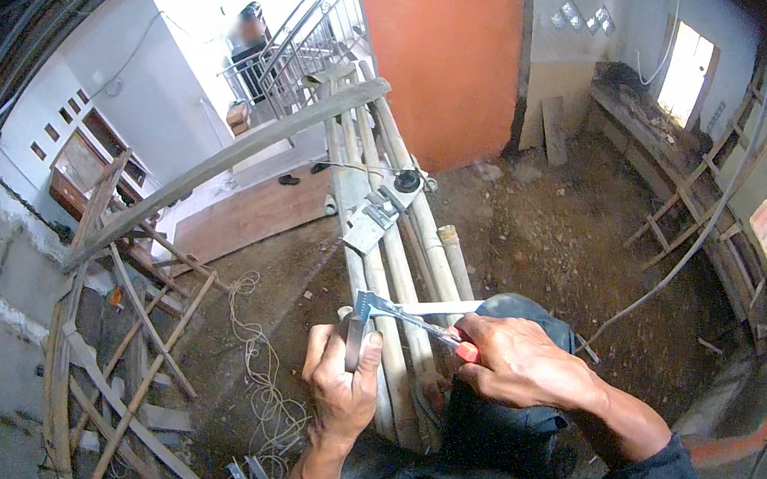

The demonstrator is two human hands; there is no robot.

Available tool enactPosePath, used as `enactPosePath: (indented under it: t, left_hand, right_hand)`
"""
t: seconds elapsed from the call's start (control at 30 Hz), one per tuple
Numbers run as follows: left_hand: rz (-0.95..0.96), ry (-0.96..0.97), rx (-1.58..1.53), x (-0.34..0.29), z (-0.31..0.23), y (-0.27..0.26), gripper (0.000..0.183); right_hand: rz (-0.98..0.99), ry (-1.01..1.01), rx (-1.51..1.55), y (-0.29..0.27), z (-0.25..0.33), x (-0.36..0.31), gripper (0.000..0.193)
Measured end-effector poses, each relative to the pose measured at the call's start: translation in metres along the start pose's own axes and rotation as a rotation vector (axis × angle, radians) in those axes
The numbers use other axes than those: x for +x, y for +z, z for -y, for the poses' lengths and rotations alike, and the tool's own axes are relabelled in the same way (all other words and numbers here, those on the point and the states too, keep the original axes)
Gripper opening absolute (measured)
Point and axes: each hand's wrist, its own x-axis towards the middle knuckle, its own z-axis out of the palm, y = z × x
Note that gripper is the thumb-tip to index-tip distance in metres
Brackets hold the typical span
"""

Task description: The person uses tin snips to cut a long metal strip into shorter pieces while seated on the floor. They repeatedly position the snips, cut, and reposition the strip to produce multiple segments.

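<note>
My left hand (340,382) is closed around a short grey metal strip (355,338), which stands upright above the bamboo poles. My right hand (520,362) grips the red handle of a metal hand tool (413,317), like snips or pliers. The tool's head meets the top of the strip; whether its jaws bite into the metal is too small to tell. Beneath my hands run several pale bamboo poles (394,343), side by side. Farther along them lie some flat grey metal pieces (370,224) and a black round object (407,181).
A long plank (235,154) slants across the bamboo's far end. Wooden framing (120,358) leans at the left, with a tangled pale cord (257,340) on the dirt floor. An orange wall (426,44), stair railings (305,44) and a person (250,40) are farther off. A ladder (709,172) leans at right.
</note>
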Motion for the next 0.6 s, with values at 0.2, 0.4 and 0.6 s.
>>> enactPosePath:
  t: [0.2,0.4,0.6]
  left_hand:
    - [-0.009,-0.003,0.015,0.001,-0.005,0.004,0.025]
    - [-0.051,0.011,0.029,0.0,-0.013,0.004,0.022]
    - [0.07,0.045,-0.021,-0.004,-0.012,-0.002,0.027]
  right_hand:
    - [0.015,0.026,-0.036,-0.004,0.001,-0.002,0.028]
    - [0.056,0.029,-0.017,-0.002,0.007,0.002,0.029]
    - [0.094,0.067,-0.043,0.0,0.008,0.007,0.031]
